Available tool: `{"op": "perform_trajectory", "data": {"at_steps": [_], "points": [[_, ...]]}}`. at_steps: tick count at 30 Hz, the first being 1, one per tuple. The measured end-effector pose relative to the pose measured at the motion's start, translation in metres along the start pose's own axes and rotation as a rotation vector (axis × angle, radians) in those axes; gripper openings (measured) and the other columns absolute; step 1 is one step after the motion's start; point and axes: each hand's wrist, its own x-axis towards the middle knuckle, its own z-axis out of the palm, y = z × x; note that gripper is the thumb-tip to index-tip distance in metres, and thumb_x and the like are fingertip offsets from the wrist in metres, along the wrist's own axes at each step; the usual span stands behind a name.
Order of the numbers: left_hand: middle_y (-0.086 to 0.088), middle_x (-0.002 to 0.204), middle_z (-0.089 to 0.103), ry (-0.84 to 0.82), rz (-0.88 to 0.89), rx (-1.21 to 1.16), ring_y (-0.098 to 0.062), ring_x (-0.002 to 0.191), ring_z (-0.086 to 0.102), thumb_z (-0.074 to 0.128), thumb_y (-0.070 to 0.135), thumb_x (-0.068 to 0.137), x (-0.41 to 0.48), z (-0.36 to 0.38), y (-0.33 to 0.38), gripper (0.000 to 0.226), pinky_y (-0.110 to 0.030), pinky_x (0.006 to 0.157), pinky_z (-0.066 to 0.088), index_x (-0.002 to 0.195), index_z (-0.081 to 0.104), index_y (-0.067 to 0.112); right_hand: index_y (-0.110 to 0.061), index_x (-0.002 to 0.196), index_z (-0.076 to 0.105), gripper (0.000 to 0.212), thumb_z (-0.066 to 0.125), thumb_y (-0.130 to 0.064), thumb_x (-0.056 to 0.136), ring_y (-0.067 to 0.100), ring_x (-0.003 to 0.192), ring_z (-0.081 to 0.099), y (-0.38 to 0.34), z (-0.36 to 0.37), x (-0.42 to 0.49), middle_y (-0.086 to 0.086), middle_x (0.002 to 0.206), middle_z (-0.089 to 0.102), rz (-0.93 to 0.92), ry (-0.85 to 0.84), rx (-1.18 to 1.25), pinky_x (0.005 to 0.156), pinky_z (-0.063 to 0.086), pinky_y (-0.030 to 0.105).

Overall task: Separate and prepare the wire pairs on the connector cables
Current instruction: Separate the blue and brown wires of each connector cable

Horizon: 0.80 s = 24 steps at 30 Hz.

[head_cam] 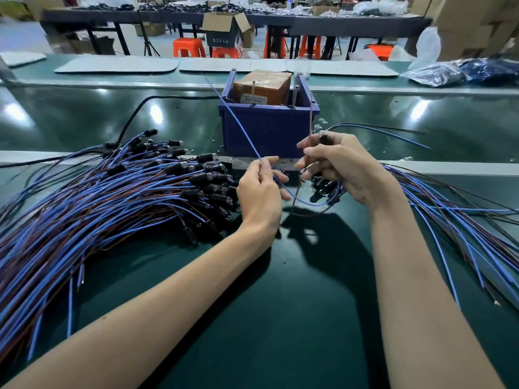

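Bare forearms (pixel 168 299), bare left grip (pixel 259 192), right grip (pixel 344 167)

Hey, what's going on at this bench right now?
A person holds one cable's two wires spread apart over a green bench. The left hand pinches the blue wire, the right hand grips the brown wire and a black connector. A big pile of cables lies to the left, a smaller bundle to the right.

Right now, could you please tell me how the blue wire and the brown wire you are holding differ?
The blue wire is pinched by the left hand and slants up to the left; the brown wire is pinched by the right hand and rises almost straight up. The blue wire looks thicker than the brown wire. Both loop below the hands.
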Motion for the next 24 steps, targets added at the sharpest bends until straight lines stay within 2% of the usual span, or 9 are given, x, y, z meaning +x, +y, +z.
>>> {"op": "perform_trajectory", "data": {"at_steps": [4,6,12,15,21,24], "points": [[0.012,0.044,0.045,0.005,-0.018,0.004,-0.001,0.039,0.036,0.037,0.017,0.103,0.001,0.001,-0.001,0.027,-0.016,0.042,0.031,0.090,0.060,0.021,-0.012,0.088,0.059,0.020,0.043,-0.010,0.099,0.013,0.048,0.067,0.001,0.003,0.000,0.003,0.058,0.069,0.029,-0.017,-0.012,0.031,0.018,0.012],[0.013,0.040,0.042,-0.001,-0.024,0.016,-0.001,0.040,0.036,0.037,0.016,0.102,0.002,0.001,-0.002,0.028,-0.016,0.043,0.031,0.088,0.060,0.023,-0.011,0.087,0.060,0.021,0.043,-0.010,0.100,0.013,0.045,0.065,0.001,0.005,0.000,0.003,0.056,0.068,0.022,-0.022,-0.031,0.031,0.019,0.013],[0.014,0.037,0.043,-0.005,-0.047,0.012,-0.001,0.039,0.038,0.036,0.011,0.100,0.004,0.001,-0.003,0.028,-0.017,0.044,0.034,0.089,0.060,0.020,-0.013,0.085,0.064,0.024,0.044,-0.010,0.099,0.009,0.036,0.048,0.000,0.008,0.003,-0.003,0.049,0.061,0.000,0.000,-0.096,0.039,0.029,0.017],[0.014,0.036,0.042,-0.011,-0.060,-0.008,-0.001,0.038,0.038,0.036,0.010,0.100,0.004,0.002,-0.004,0.029,-0.017,0.043,0.034,0.087,0.060,0.019,-0.011,0.086,0.066,0.025,0.044,-0.009,0.099,0.007,0.034,0.039,0.000,0.011,0.003,-0.003,0.046,0.056,0.001,0.001,-0.092,0.037,0.032,0.014],[0.012,0.036,0.041,-0.052,-0.075,0.012,-0.001,0.038,0.037,0.036,0.010,0.099,0.005,0.003,-0.006,0.030,-0.023,0.047,0.033,0.084,0.059,0.021,-0.010,0.084,0.066,0.026,0.044,-0.005,0.098,0.003,0.033,0.036,-0.002,0.012,0.003,-0.004,0.043,0.050,-0.018,-0.014,-0.091,0.035,0.027,0.012],[0.012,0.037,0.042,-0.072,-0.079,0.040,-0.003,0.039,0.037,0.037,0.010,0.096,0.005,0.003,-0.007,0.030,-0.024,0.049,0.033,0.082,0.061,0.020,-0.010,0.084,0.067,0.024,0.047,-0.005,0.097,0.003,0.037,0.041,-0.001,0.012,0.004,-0.004,0.043,0.050,-0.024,-0.023,-0.104,0.035,0.027,0.011]]}}
